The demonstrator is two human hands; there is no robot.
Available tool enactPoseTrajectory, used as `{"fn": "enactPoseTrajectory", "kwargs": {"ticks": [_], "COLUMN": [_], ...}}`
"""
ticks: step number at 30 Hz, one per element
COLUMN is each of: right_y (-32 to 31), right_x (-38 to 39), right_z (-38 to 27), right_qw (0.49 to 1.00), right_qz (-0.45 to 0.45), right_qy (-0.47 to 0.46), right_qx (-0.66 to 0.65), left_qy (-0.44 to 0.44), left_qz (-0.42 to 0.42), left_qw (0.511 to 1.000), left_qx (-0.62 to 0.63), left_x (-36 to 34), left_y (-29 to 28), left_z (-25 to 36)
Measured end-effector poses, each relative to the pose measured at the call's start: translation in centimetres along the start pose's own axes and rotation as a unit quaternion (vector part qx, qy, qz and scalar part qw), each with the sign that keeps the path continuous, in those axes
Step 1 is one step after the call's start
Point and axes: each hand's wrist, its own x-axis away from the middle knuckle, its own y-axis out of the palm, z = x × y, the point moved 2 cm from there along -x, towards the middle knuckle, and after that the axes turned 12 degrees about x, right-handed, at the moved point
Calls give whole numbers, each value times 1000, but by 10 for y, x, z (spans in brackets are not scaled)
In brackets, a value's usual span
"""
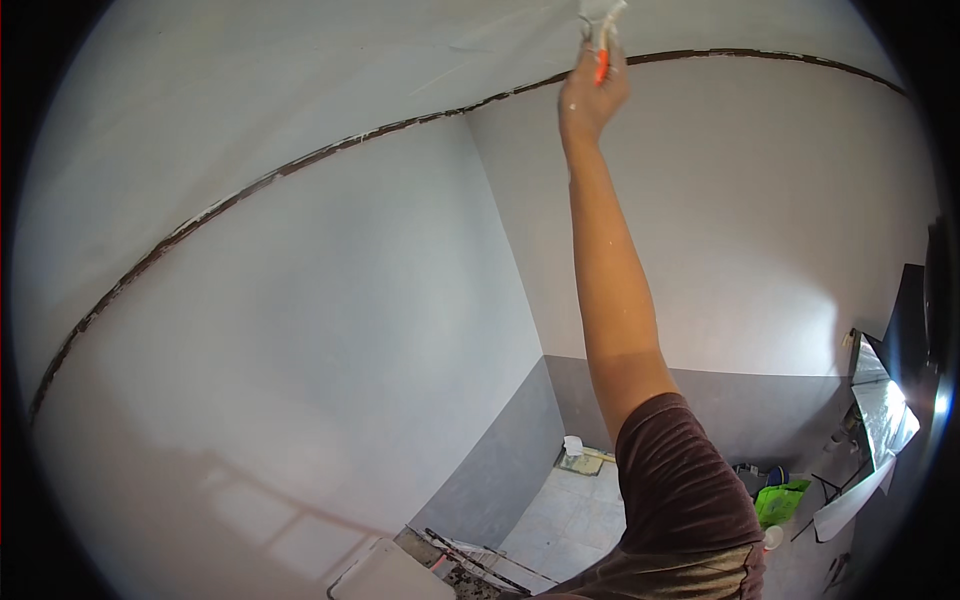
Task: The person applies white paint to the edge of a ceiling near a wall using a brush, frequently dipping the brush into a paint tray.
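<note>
My right hand (pixel 594 95) is raised high at the end of a stretched arm, its fingers closed around the orange handle of a putty knife (pixel 603 62). The tool's pale, broad end reaches the top edge of the picture, in front of the whitish ceiling (pixel 430 50), and is partly cut off there. Whether it touches the ceiling I cannot tell. A dark brown strip (pixel 300 160) with rough, whitish-smeared edges runs along where the walls meet the ceiling, passing behind my hand. My left hand is out of view.
Pale walls (pixel 350 300) with a grey lower band (pixel 500 450) meet in a corner. Below are a tiled floor (pixel 560 510), a light-coloured platform (pixel 375 575), and a bright green bag (pixel 780 502). A lit lamp with reflective panels (pixel 885 410) stands at the right.
</note>
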Motion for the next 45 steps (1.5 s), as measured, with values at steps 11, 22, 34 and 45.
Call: {"fn": "enactPoseTrajectory", "kwargs": {"ticks": [11,22,34,45], "right_y": [-15,-20,59,32], "right_x": [7,39,-3,135], "right_z": [-2,35,49,-11], "right_qw": [998,982,977,975], "right_qz": [-17,-167,-23,-223], "right_qy": [27,-2,-16,8], "right_qx": [-60,87,213,24], "left_qy": [31,12,78,93], "left_qz": [-25,-66,-83,-74], "left_qw": [997,996,987,991], "left_qx": [64,58,117,70], "left_x": [13,20,22,11], "left_y": [11,15,18,11], "left_z": [34,66,74,61]}}
